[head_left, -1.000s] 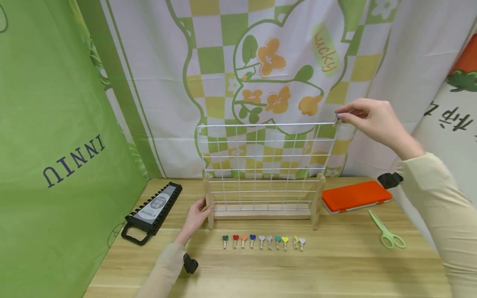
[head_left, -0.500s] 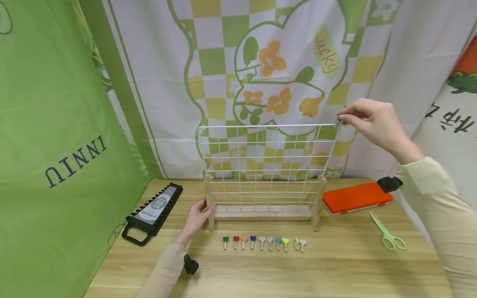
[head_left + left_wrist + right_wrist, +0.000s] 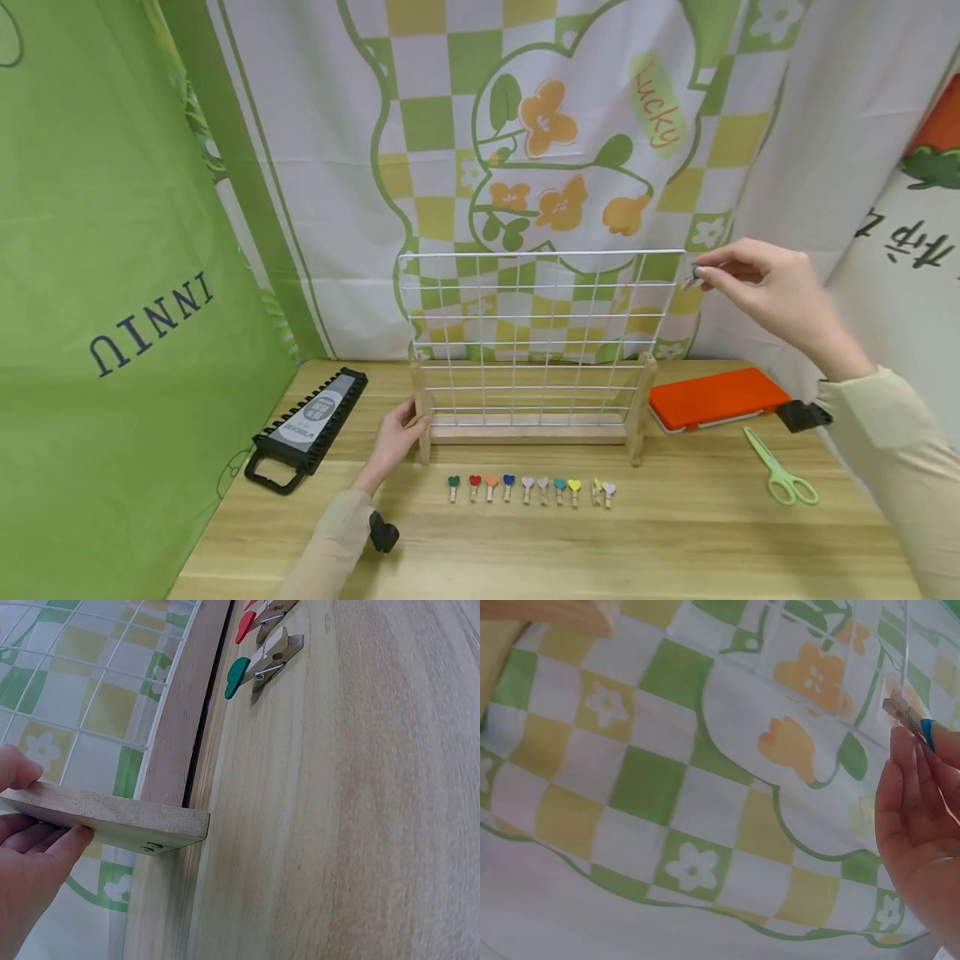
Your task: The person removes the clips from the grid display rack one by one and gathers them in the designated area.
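Note:
My right hand (image 3: 772, 292) pinches a small wooden clothespin (image 3: 904, 711) with a blue top, between thumb and fingertips. In the head view it is just right of the white wire grid panel (image 3: 543, 252), a little below the panel's top right corner. The panel stands upright in a wooden stand (image 3: 525, 432). With thumb and fingers on its two faces, my left hand (image 3: 390, 446) grips the stand's left leg (image 3: 112, 814). In front of the stand lies a row of several heart-topped clothespins; the leftmost is a green-heart clothespin (image 3: 453, 487).
Left of the stand lies a black toothed rack with a handle (image 3: 311, 425). On the right are an orange case (image 3: 716, 397) and light green scissors (image 3: 780, 475). A patterned curtain (image 3: 427, 125) hangs close behind the grid.
My right hand has moved down and slightly right from the panel's top right corner, with the clothespin still in its fingers. My left hand stays on the stand's leg.

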Demonstrator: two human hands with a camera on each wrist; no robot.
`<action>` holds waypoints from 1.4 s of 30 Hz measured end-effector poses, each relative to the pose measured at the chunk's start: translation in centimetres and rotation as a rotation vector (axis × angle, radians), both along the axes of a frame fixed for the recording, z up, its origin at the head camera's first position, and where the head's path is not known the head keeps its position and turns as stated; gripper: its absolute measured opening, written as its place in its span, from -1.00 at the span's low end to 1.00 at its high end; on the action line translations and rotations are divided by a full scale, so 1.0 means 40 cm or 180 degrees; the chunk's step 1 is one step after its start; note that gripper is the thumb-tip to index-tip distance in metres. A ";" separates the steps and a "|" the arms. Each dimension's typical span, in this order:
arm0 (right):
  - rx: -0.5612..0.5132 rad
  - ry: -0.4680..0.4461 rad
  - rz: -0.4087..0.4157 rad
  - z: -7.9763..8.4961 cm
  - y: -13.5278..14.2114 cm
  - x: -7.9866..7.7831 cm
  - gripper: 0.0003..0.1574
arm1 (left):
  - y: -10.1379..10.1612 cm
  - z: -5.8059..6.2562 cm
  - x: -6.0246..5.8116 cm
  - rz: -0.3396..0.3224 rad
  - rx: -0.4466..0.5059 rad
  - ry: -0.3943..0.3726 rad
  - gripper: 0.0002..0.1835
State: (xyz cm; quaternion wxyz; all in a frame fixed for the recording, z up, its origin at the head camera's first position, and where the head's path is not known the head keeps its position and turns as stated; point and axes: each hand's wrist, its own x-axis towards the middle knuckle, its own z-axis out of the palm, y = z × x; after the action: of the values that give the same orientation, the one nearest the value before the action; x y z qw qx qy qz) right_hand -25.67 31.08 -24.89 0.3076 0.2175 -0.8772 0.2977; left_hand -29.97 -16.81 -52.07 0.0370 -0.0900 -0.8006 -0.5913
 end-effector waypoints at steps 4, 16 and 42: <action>-0.0069 -0.0123 0.0065 -0.069 0.004 0.024 -0.77 | 0.000 0.000 -0.001 0.0000 0.0025 -0.0045 -0.41; 0.0091 -0.0883 0.0131 -0.352 -0.013 0.085 -0.85 | -0.001 -0.001 -0.002 -0.0002 0.0028 -0.0089 -0.39; 0.0351 -0.2236 0.0599 -0.647 -0.065 0.109 -0.81 | 0.001 0.004 0.002 0.0033 0.0017 -0.0070 -0.39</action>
State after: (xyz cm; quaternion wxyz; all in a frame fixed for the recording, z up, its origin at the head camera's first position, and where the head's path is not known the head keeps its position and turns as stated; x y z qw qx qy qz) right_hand -21.30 28.47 -50.78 -0.0533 0.1980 -0.9202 0.3336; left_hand -29.88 -16.76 -51.91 0.0315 -0.0793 -0.7999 -0.5941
